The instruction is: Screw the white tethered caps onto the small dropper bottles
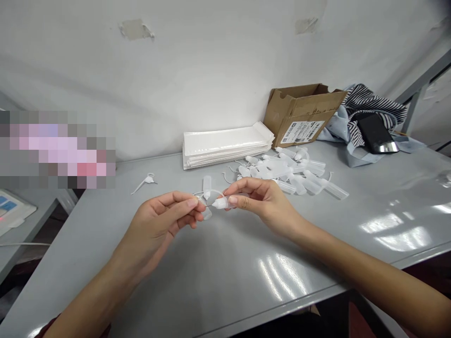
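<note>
My right hand (264, 201) is closed round a small translucent squeeze bottle (221, 203), held sideways above the table with its white nozzle pointing left. A thin needle tip sticks out of the nozzle toward my left hand (164, 213). That hand pinches the bottle's tethered cap, mostly hidden by the fingertips; its thin white strap (214, 191) arcs back to the bottle neck. Just behind the hands lies another small bottle (207, 182). A loose white nozzle with a strap (150, 178) rests farther left on the table.
Several translucent bottles (299, 183) are heaped behind my right hand. Beyond them are a stack of white padded envelopes (225, 143) and an open cardboard box (306, 110). A black phone-like device (377, 134) lies on striped cloth (375, 101) at the right. A blurred patch covers the far left.
</note>
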`<state>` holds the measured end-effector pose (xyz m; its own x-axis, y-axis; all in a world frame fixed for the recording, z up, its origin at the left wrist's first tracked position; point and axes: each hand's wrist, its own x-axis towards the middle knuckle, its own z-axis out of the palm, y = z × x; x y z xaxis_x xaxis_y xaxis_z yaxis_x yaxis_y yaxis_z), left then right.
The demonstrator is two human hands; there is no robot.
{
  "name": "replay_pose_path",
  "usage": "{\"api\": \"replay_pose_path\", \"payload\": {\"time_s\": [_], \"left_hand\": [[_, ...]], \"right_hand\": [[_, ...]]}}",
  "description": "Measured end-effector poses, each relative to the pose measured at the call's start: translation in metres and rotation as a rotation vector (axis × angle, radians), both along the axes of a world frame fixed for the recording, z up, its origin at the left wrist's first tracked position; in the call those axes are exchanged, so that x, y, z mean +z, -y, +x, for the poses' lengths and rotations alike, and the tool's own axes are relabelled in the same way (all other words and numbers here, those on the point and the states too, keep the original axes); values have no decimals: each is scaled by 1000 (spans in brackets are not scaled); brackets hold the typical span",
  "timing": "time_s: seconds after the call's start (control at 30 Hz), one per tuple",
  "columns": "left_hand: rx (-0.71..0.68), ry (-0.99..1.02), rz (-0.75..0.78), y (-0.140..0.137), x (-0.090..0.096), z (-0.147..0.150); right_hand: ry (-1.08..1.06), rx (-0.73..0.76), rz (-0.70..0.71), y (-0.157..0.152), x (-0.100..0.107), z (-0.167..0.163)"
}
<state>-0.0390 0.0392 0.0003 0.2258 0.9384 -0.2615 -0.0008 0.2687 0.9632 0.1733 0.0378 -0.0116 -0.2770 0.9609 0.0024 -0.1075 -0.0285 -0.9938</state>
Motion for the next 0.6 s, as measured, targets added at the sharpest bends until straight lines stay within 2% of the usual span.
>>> {"api": "replay_pose_path", "payload": {"time_s": [0.17, 0.27, 0.43, 0.6], "left_hand": [[31, -314, 302, 7, 1, 3], [35, -383, 409, 13, 2, 7], [131, -351, 420, 18, 7, 12], [131, -350, 391, 17, 7, 9]], "right_hand": [[-62, 3, -8, -1, -1, 1], [-73, 2, -9, -1, -1, 0], [-59, -9, -11, -1, -1, 0], [-51, -7, -9, 0, -1, 0]]}}
